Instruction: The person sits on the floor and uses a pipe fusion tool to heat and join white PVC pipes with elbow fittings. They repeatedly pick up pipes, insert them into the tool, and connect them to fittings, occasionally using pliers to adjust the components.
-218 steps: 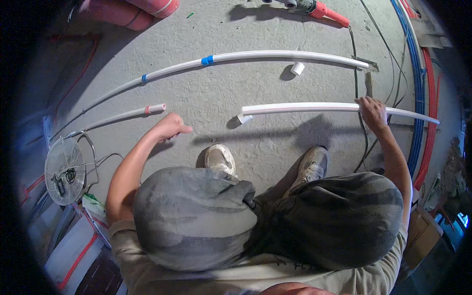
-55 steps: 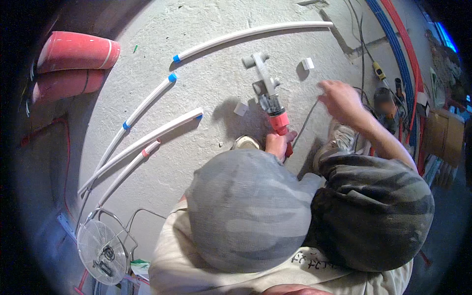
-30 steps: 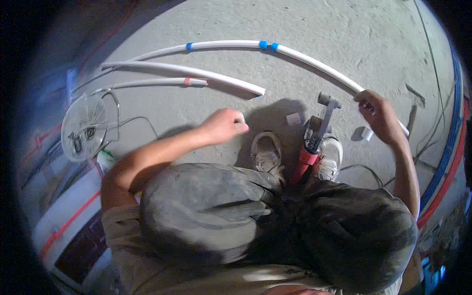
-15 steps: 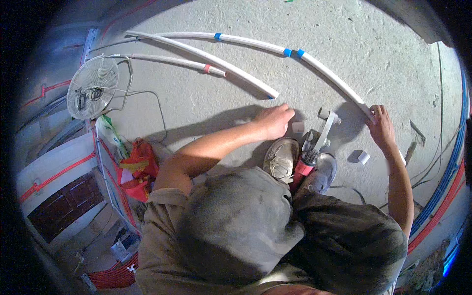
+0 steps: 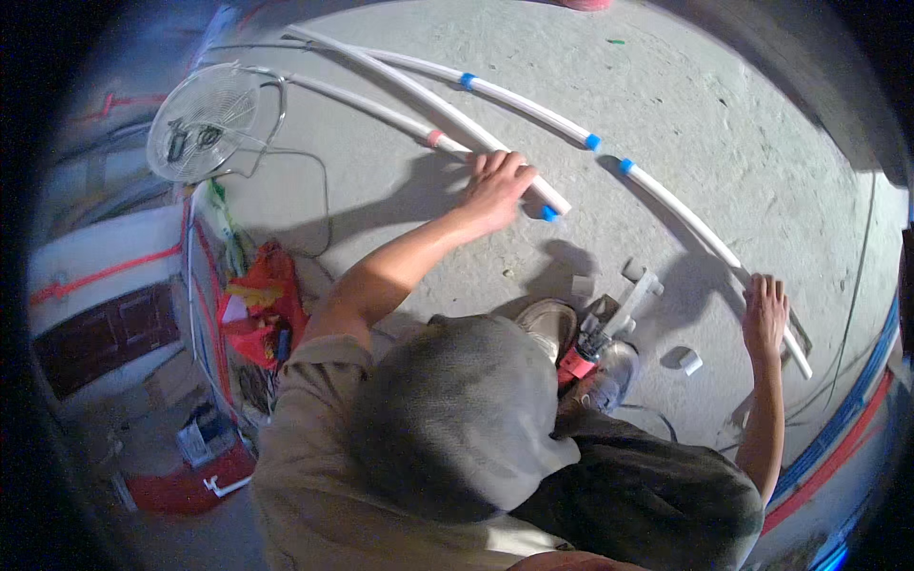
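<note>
My left hand (image 5: 497, 190) is closed over a long white plastic pipe (image 5: 424, 105), near its near end. Beneath that end is a blue-banded piece (image 5: 549, 214). At the right, my right hand (image 5: 764, 319) is closed around another white pipe (image 5: 681, 217), whose far tip has a blue band; its near end sticks out past my fingers. A third white pipe (image 5: 528, 111) with blue bands lies beyond, a short gap from that tip. Between my shoes stands a red-handled pipe-welding iron (image 5: 583, 360) with a flat pale head.
A short white fitting (image 5: 691, 361) lies right of my shoes. A floor fan (image 5: 202, 128) and a red bag (image 5: 262, 309) stand at the left. Another white pipe (image 5: 371, 109) with a pink band lies there. Blue and red conduits (image 5: 838, 419) run along the right edge.
My left hand has moved away from my shoes onto the long pipe. My right hand has shifted nearer, and its pipe has come farther from the blue-banded pipe. The whole view has shifted.
</note>
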The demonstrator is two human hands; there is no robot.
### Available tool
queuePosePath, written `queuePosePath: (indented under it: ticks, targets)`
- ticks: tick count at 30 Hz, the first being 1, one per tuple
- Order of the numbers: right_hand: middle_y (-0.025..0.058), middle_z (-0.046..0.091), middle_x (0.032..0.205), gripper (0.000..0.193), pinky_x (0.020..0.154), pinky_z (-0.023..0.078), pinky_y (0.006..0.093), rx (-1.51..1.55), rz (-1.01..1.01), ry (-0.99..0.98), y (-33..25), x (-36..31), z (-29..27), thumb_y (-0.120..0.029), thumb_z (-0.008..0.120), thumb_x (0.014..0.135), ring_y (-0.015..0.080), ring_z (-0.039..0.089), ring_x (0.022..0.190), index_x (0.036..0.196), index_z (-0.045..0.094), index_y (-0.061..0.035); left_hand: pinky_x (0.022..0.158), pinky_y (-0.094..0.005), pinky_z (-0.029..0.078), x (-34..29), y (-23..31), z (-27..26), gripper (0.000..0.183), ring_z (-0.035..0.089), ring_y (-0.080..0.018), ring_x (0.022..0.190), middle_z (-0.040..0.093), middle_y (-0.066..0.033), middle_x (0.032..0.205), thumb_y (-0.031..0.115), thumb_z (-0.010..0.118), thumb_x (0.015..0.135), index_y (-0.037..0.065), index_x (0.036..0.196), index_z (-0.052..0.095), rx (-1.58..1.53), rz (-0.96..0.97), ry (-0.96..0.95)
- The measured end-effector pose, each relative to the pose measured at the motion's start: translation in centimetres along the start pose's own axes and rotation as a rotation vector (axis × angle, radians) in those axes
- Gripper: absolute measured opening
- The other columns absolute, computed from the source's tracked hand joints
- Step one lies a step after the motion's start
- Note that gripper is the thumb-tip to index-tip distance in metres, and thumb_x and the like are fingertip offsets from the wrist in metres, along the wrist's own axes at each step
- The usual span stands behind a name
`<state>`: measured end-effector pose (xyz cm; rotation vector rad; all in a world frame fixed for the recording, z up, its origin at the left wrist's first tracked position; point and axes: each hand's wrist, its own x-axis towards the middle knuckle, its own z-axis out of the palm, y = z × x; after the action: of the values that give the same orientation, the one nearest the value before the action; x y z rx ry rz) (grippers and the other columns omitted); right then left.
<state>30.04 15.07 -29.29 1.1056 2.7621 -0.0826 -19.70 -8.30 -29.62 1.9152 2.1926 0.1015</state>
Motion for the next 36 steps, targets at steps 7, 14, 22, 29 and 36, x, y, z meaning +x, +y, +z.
queuePosePath:
  ticks: [7,14,22,29,36]
  targets:
    - [0.0152,0.060,0.119,0.037,0.100,0.045,0.0480,0.168,0.041,-0.009,-0.6,0.4,3.3,-0.002,0.066,0.091,0.0363,0.056,0.117,0.127,0.057,-0.0046,0.101,-0.0476,0.039,4.0,-4.9,0.1,0.035,0.055,-0.0317,0.120,0.058,-0.0133,0.123,0.003,0.063,0.087,0.008,0.122,0.063,0.197,0.165,-0.164]
    - [0.0191,0.060,0.117,0.030,0.099,0.044,0.0516,0.296,0.105,0.028,1.5,-1.3,4.1,-0.003,0.065,0.093,0.0418,0.057,0.114,0.122,0.057,-0.0006,0.084,-0.0477,0.050,7.0,-1.3,-0.1,0.010,0.067,-0.0334,0.090,0.066,-0.0130,0.093,0.014,0.060,0.089,0.008,0.094,0.065,0.214,0.382,0.114]
    - [0.0148,0.069,0.102,0.023,0.079,0.052,0.0476,0.344,0.155,0.211,0.1,-1.4,0.0,-0.016,0.072,0.092,0.0376,0.068,0.094,0.110,0.063,-0.0059,0.093,-0.0482,0.047,4.0,-4.3,1.0,0.031,0.060,-0.0367,0.110,0.061,-0.0159,0.112,-0.001,0.063,0.079,0.007,0.109,0.065,0.244,0.206,-0.063]
    - [0.0129,0.069,0.088,0.012,0.070,0.053,0.0489,0.118,0.261,0.112,1.4,-3.7,-3.3,-0.018,0.068,0.091,0.0364,0.070,0.082,0.092,0.061,-0.0090,0.108,-0.0528,0.039,5.3,9.4,-8.1,0.052,0.053,-0.0365,0.124,0.057,-0.0151,0.131,0.006,0.070,0.078,0.006,0.129,0.062,-0.162,0.395,0.354]
    - [0.0122,0.071,0.085,0.014,0.068,0.057,0.0492,0.224,0.047,-0.070,-7.4,1.4,-7.1,-0.022,0.056,0.098,0.0337,0.073,0.079,0.097,0.063,-0.0099,0.074,-0.0521,0.056,7.2,11.0,-7.2,0.018,0.074,-0.0379,0.081,0.074,-0.0200,0.084,0.022,0.071,0.084,0.005,0.085,0.072,0.067,0.237,-0.264]
